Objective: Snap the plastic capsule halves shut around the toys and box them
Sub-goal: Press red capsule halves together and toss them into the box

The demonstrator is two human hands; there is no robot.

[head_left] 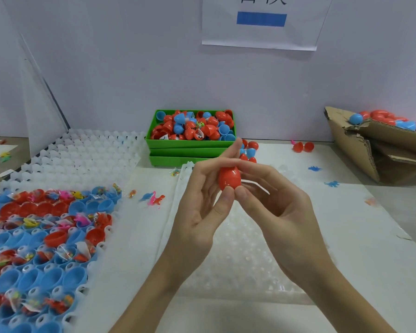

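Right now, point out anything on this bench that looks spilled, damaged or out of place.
The cardboard box at right is torn and sagging, capsules heaped at its open edge. Loose toy dinosaurs lie scattered on the white table, and a few capsules sit outside the green tray.

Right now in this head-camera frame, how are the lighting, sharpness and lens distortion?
Head view: light is soft and even, with faint shadows on the table; a small glare streak shows on the red capsule held by the left hand and right hand; wide-angle bending curves the partition edge at left; the cardboard box and far-left clutter look soft.
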